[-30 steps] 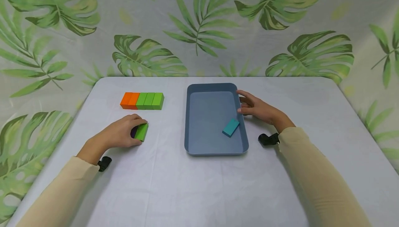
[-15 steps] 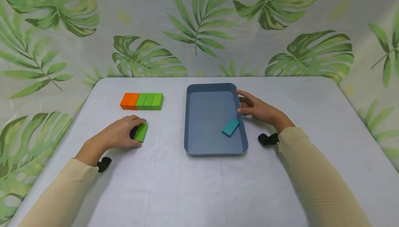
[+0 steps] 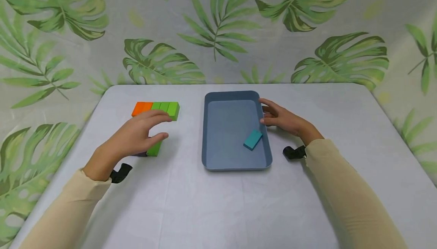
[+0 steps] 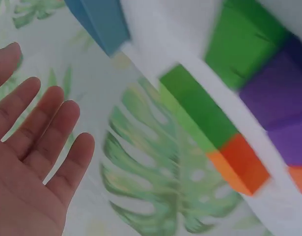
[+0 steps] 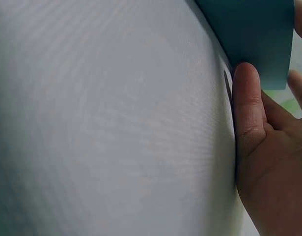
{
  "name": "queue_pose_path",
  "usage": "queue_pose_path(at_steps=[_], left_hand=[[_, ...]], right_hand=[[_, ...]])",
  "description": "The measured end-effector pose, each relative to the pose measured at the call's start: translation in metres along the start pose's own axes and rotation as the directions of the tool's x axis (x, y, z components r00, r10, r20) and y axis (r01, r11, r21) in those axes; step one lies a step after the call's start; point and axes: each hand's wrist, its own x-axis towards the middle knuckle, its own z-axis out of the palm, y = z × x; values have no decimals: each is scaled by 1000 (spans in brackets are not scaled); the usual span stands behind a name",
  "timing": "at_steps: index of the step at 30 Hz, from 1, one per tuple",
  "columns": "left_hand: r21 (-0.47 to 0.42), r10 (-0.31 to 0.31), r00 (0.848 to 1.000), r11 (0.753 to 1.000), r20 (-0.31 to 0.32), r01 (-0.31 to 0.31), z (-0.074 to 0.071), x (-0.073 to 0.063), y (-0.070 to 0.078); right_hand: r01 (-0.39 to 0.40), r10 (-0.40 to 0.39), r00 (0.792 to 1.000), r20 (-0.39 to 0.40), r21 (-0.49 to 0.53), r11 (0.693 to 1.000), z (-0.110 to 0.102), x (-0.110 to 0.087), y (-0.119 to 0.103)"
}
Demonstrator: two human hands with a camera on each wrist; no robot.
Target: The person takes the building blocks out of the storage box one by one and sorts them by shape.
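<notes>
My left hand (image 3: 133, 135) is raised over the left part of the table, fingers spread, holding nothing. Below it, partly hidden, lies a row with a green block (image 3: 154, 149) at its right end; purple blocks (image 4: 278, 88) and a bit of orange block (image 4: 300, 178) show beside it in the left wrist view. My right hand (image 3: 285, 119) touches the right side of a blue-grey tray (image 3: 225, 131) with loosely bent fingers, the thumb against its outer wall (image 5: 263, 44). One teal block (image 3: 253, 139) lies slanted inside the tray.
Behind my left hand stands a second row, of orange blocks (image 3: 140, 107) and green blocks (image 3: 173, 111), partly covered by the fingers. A white cloth (image 3: 211, 207) covers the table. At the back hangs a leaf-patterned curtain (image 3: 235, 66).
My left hand has let go of the near block row and moved up and slightly away, its fingers opening. The right hand, tray and teal block stay put.
</notes>
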Motion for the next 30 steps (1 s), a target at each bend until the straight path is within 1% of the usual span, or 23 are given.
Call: queue_pose_path(at_steps=[3,7,11,14,16,18,21,24,28,30], left_hand=[[2,24,998,1000,56,-24,0,17,15],[17,108,987,994,121,-111,3,52,36],[31,223,963,973,149,-230,12,87,55],[24,279,946,958,168,-286,20,106,68],[19,295,940,953,173,-303,24,114,75],[3,302,938,952,170,-307,27,119,81],[-27,304,938,952,166,-304,34,128,86],[-55,311,935,950,171,-307,45,137,89],[-88,334,924,942,186,-323,60,150,93],[-97,339,917,940,209,-326,68,156,96]], right_hand=[[-1,1,1000,-1,0,1000,-1,-1,0],[-7,7,1000,-13,-1,1000,-2,-4,0],[-11,11,1000,-20,1,1000,-1,-5,-1],[-3,3,1000,-12,-3,1000,0,-5,-2],[0,0,1000,-11,-7,1000,0,-4,-3],[0,0,1000,-12,-9,1000,0,-2,-4],[-6,6,1000,-18,-6,1000,0,-1,-4],[-7,7,1000,-11,8,1000,-1,-1,-4],[-2,2,1000,-1,28,1000,0,-1,-2],[-2,2,1000,0,32,999,0,-1,-1]])
